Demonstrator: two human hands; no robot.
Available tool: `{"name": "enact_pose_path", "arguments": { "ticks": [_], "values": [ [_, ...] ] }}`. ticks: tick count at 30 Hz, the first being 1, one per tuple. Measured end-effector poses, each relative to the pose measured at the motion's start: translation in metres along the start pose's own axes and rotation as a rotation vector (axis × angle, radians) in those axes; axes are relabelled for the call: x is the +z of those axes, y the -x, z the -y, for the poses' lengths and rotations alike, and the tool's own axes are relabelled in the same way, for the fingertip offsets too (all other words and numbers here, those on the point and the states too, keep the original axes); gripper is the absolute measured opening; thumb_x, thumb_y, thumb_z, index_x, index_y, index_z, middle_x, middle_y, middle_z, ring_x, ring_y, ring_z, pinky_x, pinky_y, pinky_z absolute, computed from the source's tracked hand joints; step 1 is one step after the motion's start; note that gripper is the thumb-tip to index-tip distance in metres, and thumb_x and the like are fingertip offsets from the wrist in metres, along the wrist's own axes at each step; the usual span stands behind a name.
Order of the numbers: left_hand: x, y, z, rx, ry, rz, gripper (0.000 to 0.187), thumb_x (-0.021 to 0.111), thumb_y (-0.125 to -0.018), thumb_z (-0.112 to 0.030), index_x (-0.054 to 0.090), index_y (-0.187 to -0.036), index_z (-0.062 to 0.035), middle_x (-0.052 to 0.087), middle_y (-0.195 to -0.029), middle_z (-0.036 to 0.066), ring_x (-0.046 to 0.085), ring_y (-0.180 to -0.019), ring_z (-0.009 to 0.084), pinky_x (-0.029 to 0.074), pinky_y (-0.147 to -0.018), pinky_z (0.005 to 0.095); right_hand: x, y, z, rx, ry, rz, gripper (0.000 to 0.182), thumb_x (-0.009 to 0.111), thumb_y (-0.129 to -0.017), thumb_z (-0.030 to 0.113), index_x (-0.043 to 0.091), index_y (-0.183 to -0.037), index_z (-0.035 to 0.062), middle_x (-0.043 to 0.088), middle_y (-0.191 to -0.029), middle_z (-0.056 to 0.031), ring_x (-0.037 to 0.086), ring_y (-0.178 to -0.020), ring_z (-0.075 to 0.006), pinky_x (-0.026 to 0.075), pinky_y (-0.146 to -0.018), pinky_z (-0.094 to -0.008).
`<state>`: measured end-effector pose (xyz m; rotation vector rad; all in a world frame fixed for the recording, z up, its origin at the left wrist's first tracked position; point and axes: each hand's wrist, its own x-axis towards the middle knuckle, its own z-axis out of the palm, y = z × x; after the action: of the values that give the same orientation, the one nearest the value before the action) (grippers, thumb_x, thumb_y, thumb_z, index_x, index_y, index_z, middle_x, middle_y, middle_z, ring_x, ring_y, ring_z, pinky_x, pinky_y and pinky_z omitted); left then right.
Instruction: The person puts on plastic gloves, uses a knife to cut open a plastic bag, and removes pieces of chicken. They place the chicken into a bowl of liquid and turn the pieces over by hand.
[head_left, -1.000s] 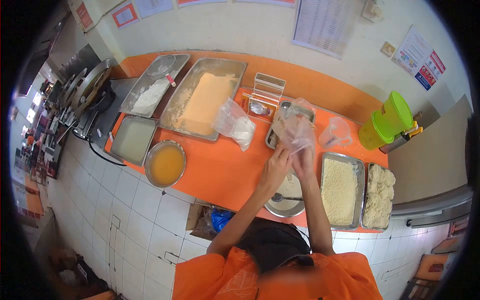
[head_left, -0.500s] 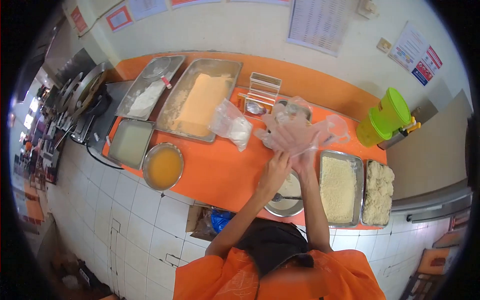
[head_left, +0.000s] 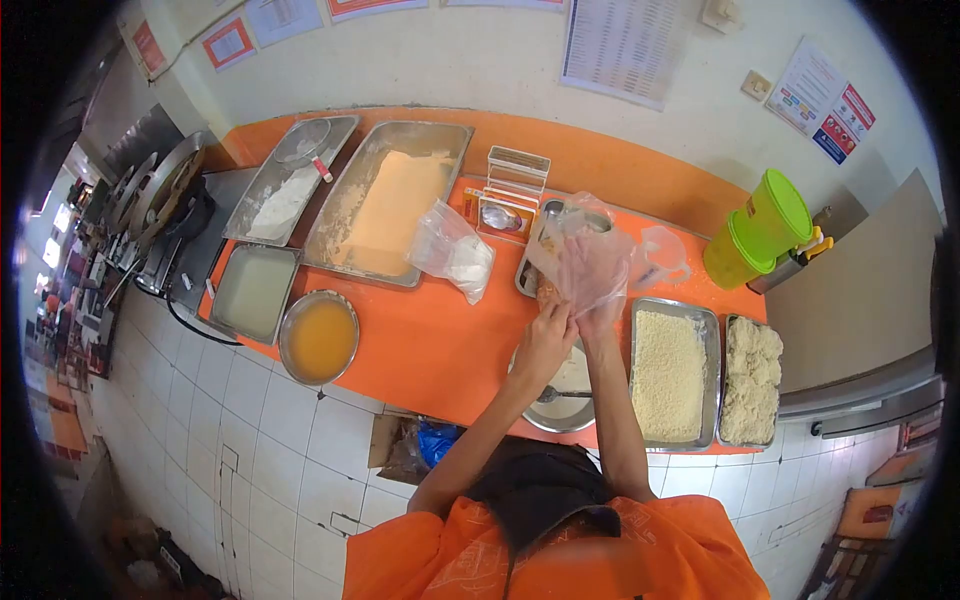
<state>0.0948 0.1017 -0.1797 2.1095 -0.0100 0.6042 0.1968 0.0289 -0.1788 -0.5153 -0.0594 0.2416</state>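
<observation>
My left hand pinches the cuff of a clear plastic glove. Inside that thin plastic, my right hand points away from me with its fingers stretched out, partly blurred by the film. Below both wrists stands a metal bowl of creamy white liquid, with a dark-looking spoon leaning in it. Behind the glove is a metal tray, mostly covered. A clear plastic jug stands just right of the glove.
On the orange table are a tray of pale crumbs, a tray of lumpy pieces, a tray of orange powder, a flour bag, a bowl of orange liquid and green tubs.
My right hand has gone further into the glove, whose loose fingers no longer spread to the left. My left hand still grips the cuff. The view has shifted slightly.
</observation>
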Motion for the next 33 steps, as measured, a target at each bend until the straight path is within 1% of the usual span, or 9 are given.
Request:
{"name": "enact_pose_path", "arguments": {
  "ticks": [5, 8, 12, 14, 17, 20, 24, 30, 33],
  "values": [
    [0.003, 0.004, 0.003, -0.054, -0.037, 0.049, 0.017, 0.065, -0.085, -0.003, 0.062, -0.101, 0.0037, 0.063, -0.094, 0.021, 0.067, -0.079, 0.0379, 0.054, -0.067, 0.0440, -0.018, -0.005, -0.009, -0.087, 0.220, -0.060, 0.066, 0.041, -0.099, 0.061, 0.043, -0.141, 0.0102, 0.054, -0.132, -0.0124, 0.052, -0.121, -0.0266, 0.047, -0.102, -0.0394],
    [0.003, 0.005, 0.001, -0.029, -0.007, 0.028, 0.018, 0.065, -0.086, -0.005, 0.063, -0.101, 0.0031, 0.063, -0.094, 0.021, 0.067, -0.079, 0.0382, 0.055, -0.067, 0.0433, 0.000, 0.001, 0.007, 0.026, 0.195, -0.066, 0.069, 0.041, -0.098, 0.063, 0.040, -0.144, 0.0124, 0.052, -0.136, -0.0112, 0.051, -0.123, -0.0292, 0.046, -0.104, -0.0428],
    [-0.007, 0.006, -0.019, 0.070, -0.138, 0.061, 0.020, 0.065, -0.085, -0.008, 0.065, -0.104, -0.0004, 0.064, -0.097, 0.018, 0.068, -0.089, 0.0335, 0.056, -0.068, 0.0408, 0.011, 0.004, 0.019, 0.049, -0.042, 0.125, 0.078, 0.040, -0.092, 0.072, 0.028, -0.153, 0.0245, 0.035, -0.153, -0.0149, 0.038, -0.135, -0.0410, 0.037, -0.105, -0.0637],
    [0.008, 0.011, -0.006, 0.261, -0.260, 0.032, 0.024, 0.063, -0.085, -0.009, 0.065, -0.108, -0.0029, 0.064, -0.100, 0.014, 0.066, -0.095, 0.0289, 0.057, -0.068, 0.0387, 0.007, -0.005, 0.021, 0.051, -0.121, 0.326, 0.083, 0.040, -0.090, 0.075, 0.022, -0.156, 0.0280, 0.028, -0.157, -0.0151, 0.032, -0.139, -0.0431, 0.034, -0.106, -0.0669],
    [0.019, 0.015, -0.005, 0.582, -0.767, -0.006, 0.031, 0.058, -0.084, -0.011, 0.061, -0.115, -0.0044, 0.063, -0.103, 0.009, 0.062, -0.103, 0.0224, 0.057, -0.070, 0.0352, 0.006, -0.010, 0.029, 0.053, -0.062, 0.263, 0.082, 0.040, -0.091, 0.074, 0.022, -0.157, 0.0275, 0.027, -0.158, -0.0147, 0.031, -0.140, -0.0424, 0.032, -0.107, -0.0656],
    [0.038, 0.030, -0.024, 0.413, -0.206, 0.030, 0.028, 0.058, -0.082, -0.011, 0.060, -0.108, 0.0009, 0.058, -0.105, 0.014, 0.064, -0.087, 0.0274, 0.056, -0.070, 0.0353, 0.005, -0.016, 0.045, 0.060, 0.054, 0.159, 0.082, 0.040, -0.092, 0.073, 0.022, -0.157, 0.0270, 0.027, -0.158, -0.0143, 0.030, -0.140, -0.0416, 0.031, -0.109, -0.0644],
    [0.026, 0.036, -0.032, 0.390, -0.180, 0.062, 0.025, 0.059, -0.084, -0.011, 0.060, -0.103, 0.0035, 0.056, -0.104, 0.017, 0.064, -0.087, 0.0300, 0.056, -0.071, 0.0370, 0.005, -0.027, 0.055, 0.053, 0.166, 0.094, 0.081, 0.040, -0.092, 0.072, 0.022, -0.157, 0.0264, 0.026, -0.158, -0.0138, 0.029, -0.141, -0.0407, 0.029, -0.110, -0.0627],
    [-0.003, 0.001, -0.060, 0.274, -0.262, -0.494, 0.024, 0.059, -0.082, -0.014, 0.058, -0.099, 0.0031, 0.057, -0.102, 0.018, 0.065, -0.089, 0.0320, 0.056, -0.072, 0.0372, 0.012, -0.037, 0.055, 0.081, 0.239, 0.072, 0.080, 0.039, -0.093, 0.071, 0.021, -0.157, 0.0254, 0.025, -0.159, -0.0131, 0.027, -0.143, -0.0392, 0.026, -0.113, -0.0602],
    [0.012, -0.027, -0.034, 0.118, -0.276, -0.316, 0.023, 0.058, -0.083, -0.014, 0.059, -0.100, 0.0015, 0.060, -0.095, 0.016, 0.066, -0.086, 0.0309, 0.056, -0.070, 0.0378, 0.019, -0.043, 0.054, 0.093, 0.259, 0.075, 0.079, 0.039, -0.094, 0.070, 0.021, -0.157, 0.0249, 0.024, -0.159, -0.0127, 0.026, -0.143, -0.0384, 0.025, -0.114, -0.0589]
  ]
}}
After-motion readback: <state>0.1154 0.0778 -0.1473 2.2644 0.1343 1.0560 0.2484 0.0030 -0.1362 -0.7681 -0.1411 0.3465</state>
